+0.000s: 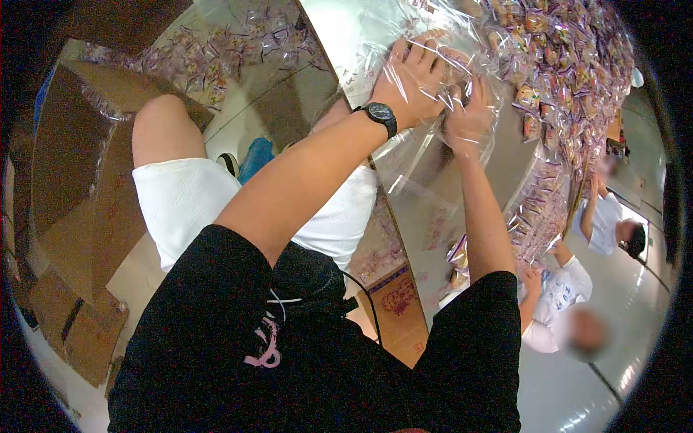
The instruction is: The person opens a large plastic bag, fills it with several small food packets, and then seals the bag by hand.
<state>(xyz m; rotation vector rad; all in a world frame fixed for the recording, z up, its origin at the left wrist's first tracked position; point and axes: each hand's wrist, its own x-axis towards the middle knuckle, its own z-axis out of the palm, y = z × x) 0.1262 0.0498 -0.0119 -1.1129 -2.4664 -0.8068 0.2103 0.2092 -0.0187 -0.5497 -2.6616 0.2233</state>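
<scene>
A large clear plastic bag (pixel 415 155) lies crinkled over the table edge in front of me. My left hand (pixel 413 81), with a black watch (pixel 379 114) at the wrist, rests on the plastic with its fingers spread. Close beside it, my right hand (pixel 468 121) is seen through the shiny film, its thumb and fingers apart. Glare from the plastic partly covers both hands. A big heap of small wrapped snack packets (pixel 556 79) lies just beyond my right hand.
More wrapped packets (pixel 224 58) lie at the upper left, near open cardboard boxes (pixel 79 195). A printed carton (pixel 397 303) stands below the table edge. On the right, a person in a white shirt (pixel 567 289) reaches toward the heap, and another person (pixel 606 220) is farther back.
</scene>
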